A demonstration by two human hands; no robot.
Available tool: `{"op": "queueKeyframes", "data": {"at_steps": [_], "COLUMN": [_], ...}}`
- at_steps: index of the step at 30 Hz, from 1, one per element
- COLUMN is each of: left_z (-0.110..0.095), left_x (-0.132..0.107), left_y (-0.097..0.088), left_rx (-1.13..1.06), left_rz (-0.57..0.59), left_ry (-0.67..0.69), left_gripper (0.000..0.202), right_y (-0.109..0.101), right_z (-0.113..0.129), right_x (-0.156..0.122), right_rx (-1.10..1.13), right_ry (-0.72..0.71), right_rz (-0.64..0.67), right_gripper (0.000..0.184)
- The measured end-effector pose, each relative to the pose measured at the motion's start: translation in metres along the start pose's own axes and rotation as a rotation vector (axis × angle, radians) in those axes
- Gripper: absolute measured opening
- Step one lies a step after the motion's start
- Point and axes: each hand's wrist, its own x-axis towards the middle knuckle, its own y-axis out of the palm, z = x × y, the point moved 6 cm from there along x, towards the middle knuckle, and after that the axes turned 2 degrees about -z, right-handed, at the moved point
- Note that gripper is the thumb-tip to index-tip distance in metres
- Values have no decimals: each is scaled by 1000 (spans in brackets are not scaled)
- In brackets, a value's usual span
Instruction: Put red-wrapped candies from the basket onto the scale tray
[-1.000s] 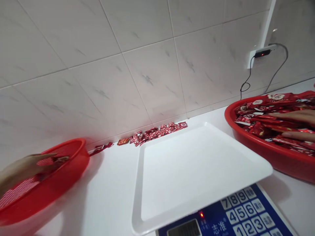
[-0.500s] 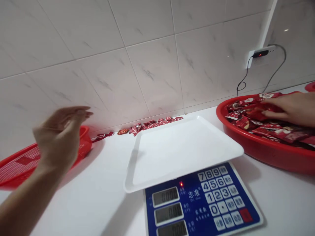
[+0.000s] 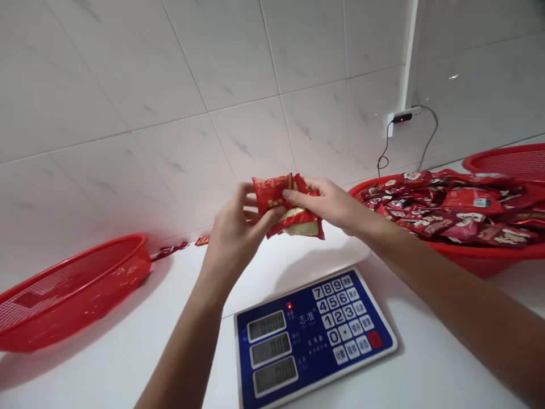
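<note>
1. Red foil packet (image 3: 293, 207) sits at 12 o'clock in the head view, lifted above the scale (image 3: 315, 341) and off the tabletop (image 3: 128, 358); a pale patch shows at its lower edge.
2. Left hand (image 3: 240, 233) and right hand (image 3: 327, 201) meet on it from either side, their fingers (image 3: 309, 187) clamped on the foil.
3. An even pinch from both sides, kept over the open tabletop, should hold it steady.
4. Full red basin (image 3: 481, 255) lies at 3 o'clock, with a second basket (image 3: 506, 159) behind it at 2 o'clock. Mesh basket (image 3: 72, 295) rests at 8 o'clock, leaving open room beside the scale. Tiled wall (image 3: 106, 91) bounds the tabletop's back edge.
</note>
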Motion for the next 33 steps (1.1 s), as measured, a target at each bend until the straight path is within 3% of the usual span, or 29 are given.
{"op": "queueKeyframes", "data": {"at_steps": [2, 7, 12, 17, 19, 21, 24, 27, 30, 33], "left_z": [16, 42, 55, 44, 34, 22, 8, -4, -13, -7], "left_x": [-1, -7, -8, -7, -8, -11, -16, -21, -24, -20], "left_y": [-1, 5, 0, -32, -41, -46, -40, -22, -16, -22], "left_rx": [16, 261, 391, 415, 372, 319, 132, -131, -203, -247], "left_rz": [30, 248, 398, 247, 173, 71, -38, -4, -39, -116], "left_ry": [-41, -109, -229, -224, -179, -117, -49, -23, 32, 33], "left_gripper": [29, 20, 22, 28, 29, 28, 32, 38, 28, 27], "right_y": [4, 0, -11, -42, -50, -49, -29, 3, 21, 11], "right_z": [-13, -34, -31, 1, 12, 18, 18, 18, 23, 27], "right_x": [3, 0, -1, -4, -7, -10, -13, -18, -25, -26], "right_rx": [-39, -312, -496, -712, -680, -539, -189, 40, 59, -4], "right_ry": [46, 116, 208, 49, -88, -221, -316, -288, -260, -233], "right_rz": [27, 110, 89, -269, -418, -483, -387, -218, -140, -172], "right_gripper": [36, 38, 36, 30, 30, 31, 37, 40, 35, 29]}}
